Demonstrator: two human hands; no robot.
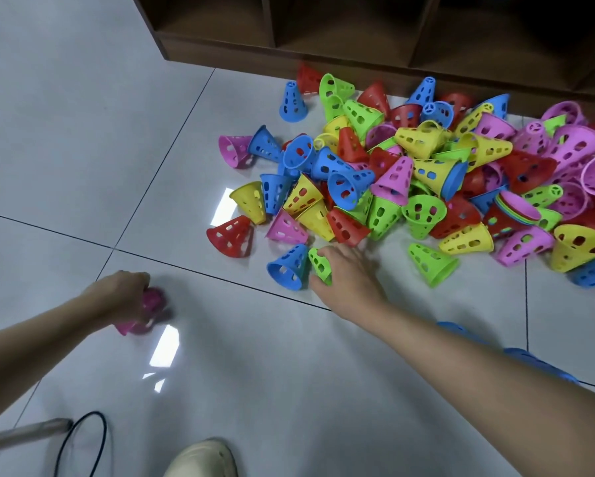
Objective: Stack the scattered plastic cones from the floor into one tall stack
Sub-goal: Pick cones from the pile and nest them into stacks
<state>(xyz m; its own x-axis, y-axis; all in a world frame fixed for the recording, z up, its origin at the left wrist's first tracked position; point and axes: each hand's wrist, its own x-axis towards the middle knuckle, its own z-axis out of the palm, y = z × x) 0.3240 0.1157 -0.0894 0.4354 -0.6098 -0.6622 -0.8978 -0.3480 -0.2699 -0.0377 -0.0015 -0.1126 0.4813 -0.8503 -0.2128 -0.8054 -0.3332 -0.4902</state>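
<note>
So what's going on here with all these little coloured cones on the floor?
A person is gathering them into a stack. The left hand holds a pink cone low over the tiled floor, blurred, so I can't tell whether it is one cone or several. The right hand reaches to the near edge of the pile of cones and grips a green cone beside a blue cone. Most cones are still scattered in front of a wooden shelf.

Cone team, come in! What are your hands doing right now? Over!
Left hand holds pink cone on the floor. Right hand grips green cone at the pile's edge. Blue cone touching beside it.
</note>
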